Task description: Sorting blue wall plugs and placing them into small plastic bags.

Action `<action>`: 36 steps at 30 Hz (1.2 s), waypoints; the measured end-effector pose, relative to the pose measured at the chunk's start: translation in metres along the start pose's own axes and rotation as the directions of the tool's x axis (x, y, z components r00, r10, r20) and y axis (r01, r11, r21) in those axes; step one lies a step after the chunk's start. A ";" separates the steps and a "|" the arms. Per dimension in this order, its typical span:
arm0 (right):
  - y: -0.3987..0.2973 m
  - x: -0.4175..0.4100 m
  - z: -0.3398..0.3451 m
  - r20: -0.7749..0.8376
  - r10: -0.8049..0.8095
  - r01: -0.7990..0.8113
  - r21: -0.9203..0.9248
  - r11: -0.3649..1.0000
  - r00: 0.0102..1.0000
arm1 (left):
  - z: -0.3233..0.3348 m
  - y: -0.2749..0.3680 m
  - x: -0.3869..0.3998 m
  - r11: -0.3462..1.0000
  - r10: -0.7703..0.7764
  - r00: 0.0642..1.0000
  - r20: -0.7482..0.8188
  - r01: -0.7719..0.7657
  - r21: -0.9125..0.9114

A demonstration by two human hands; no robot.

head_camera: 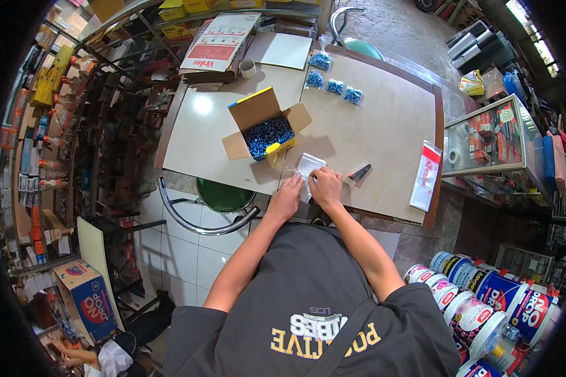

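My left hand (285, 200) and my right hand (327, 186) meet at the near table edge, their fingers pinching thin clear plastic that looks like a small bag (302, 173). Beneath it lies a stack of flat clear plastic bags (311, 161). Just beyond my left hand stands an open cardboard box (270, 134) full of small blue fasteners, perhaps screws; a yellowish plastic piece (277, 159) hangs at its near corner. To the right of my right hand rests a black stapler (361, 173). Several filled clear bags of blue fasteners (334, 86) lie toward the far side.
The table (387, 122) also carries a red-and-white bag pack (427, 176), a cardboard tube (247, 69) and stacked papers (221, 45). A green stool (226, 194) stands at the near left. Paint pails (471, 315) crowd the right; another person (111, 356) is at lower left.
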State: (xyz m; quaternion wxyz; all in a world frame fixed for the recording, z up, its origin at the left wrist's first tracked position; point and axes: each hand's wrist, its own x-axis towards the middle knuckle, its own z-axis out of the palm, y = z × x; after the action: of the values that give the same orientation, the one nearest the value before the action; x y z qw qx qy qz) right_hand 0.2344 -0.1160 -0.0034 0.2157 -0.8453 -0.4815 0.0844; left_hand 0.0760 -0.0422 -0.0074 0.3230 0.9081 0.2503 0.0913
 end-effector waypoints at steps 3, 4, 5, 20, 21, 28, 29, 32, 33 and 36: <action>0.005 0.002 -0.005 -0.018 0.110 -0.105 0.188 0.976 0.994 | 0.003 0.001 0.002 1.000 -0.004 1.000 -0.016 0.004 0.005; 0.007 0.003 -0.007 -0.012 0.163 -0.154 0.266 0.952 0.987 | 0.003 0.003 0.003 1.000 -0.018 0.999 -0.028 0.017 -0.010; 0.008 0.003 -0.010 -0.013 0.162 -0.153 0.266 0.952 0.987 | 0.004 0.004 0.004 1.000 -0.017 0.999 -0.029 0.017 -0.010; 0.013 0.001 -0.064 0.262 0.368 -0.369 0.892 0.260 0.892 | -0.003 0.004 0.020 0.991 -0.112 0.993 0.036 0.115 -0.075; 0.010 -0.001 -0.070 0.261 0.370 -0.369 0.892 0.260 0.892 | -0.006 0.005 0.020 0.991 -0.095 0.995 0.004 0.095 -0.096; -0.003 -0.016 -0.092 0.387 0.279 -0.404 0.915 0.004 0.879 | -0.067 0.050 0.023 0.131 -0.291 0.930 0.224 0.270 -0.954; -0.004 -0.018 -0.093 0.426 0.247 -0.429 0.902 -0.044 0.870 | -0.074 0.056 0.023 0.130 -0.293 0.929 0.224 0.271 -0.954; -0.010 -0.020 -0.096 0.472 0.160 -0.469 0.881 -0.061 0.867 | -0.084 0.073 0.021 0.131 -0.294 0.938 0.186 0.232 -0.964; -0.011 -0.020 -0.096 0.473 0.158 -0.470 0.881 -0.061 0.867 | -0.086 0.079 0.021 0.183 -0.351 0.924 0.153 0.228 -0.956; -0.013 -0.020 -0.095 0.592 0.074 -0.577 0.802 -0.155 0.803 | -0.083 0.077 0.019 0.261 -0.427 0.899 0.100 0.228 -0.938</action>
State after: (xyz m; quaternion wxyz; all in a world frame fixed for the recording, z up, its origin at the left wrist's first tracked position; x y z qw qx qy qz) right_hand 0.2473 -0.1546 0.0858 0.6319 -0.4851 -0.0591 0.6015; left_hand 0.0955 -0.0387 0.1057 0.7711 0.4722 0.3618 0.2270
